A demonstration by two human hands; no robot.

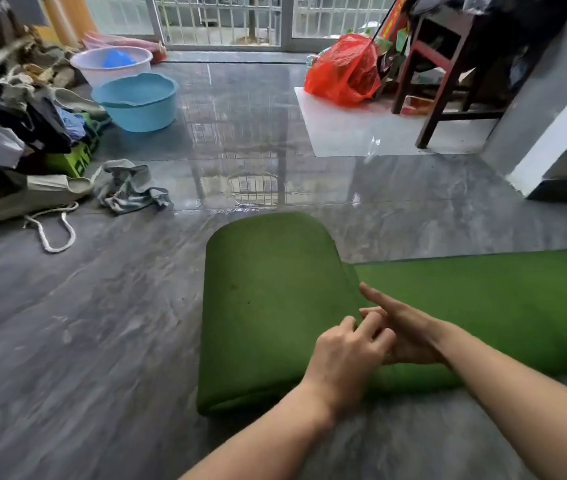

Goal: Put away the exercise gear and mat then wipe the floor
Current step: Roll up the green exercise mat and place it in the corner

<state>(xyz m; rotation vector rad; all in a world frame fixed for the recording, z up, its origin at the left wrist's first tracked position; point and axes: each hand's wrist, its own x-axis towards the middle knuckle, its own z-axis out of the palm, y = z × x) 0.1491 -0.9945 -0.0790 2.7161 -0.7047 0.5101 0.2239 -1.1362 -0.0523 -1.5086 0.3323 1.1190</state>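
Note:
A green exercise mat [268, 306] lies on the grey floor, its left end folded over onto the flat part that runs off to the right. My left hand [344, 355] pinches the edge of the folded flap with curled fingers. My right hand [403, 330] sits just beside it at the same edge, index finger stretched out along the flap, the other fingers tucked against the mat. A crumpled grey-blue cloth [133, 188] lies on the floor to the left, apart from the mat.
Two plastic basins [136, 102] stand at the back left beside a heap of clothes and bags [15, 133]. A red plastic bag [344, 71] and a dark wooden chair [448, 64] stand at the back right. The floor [240, 161] beyond the mat is wet and shiny.

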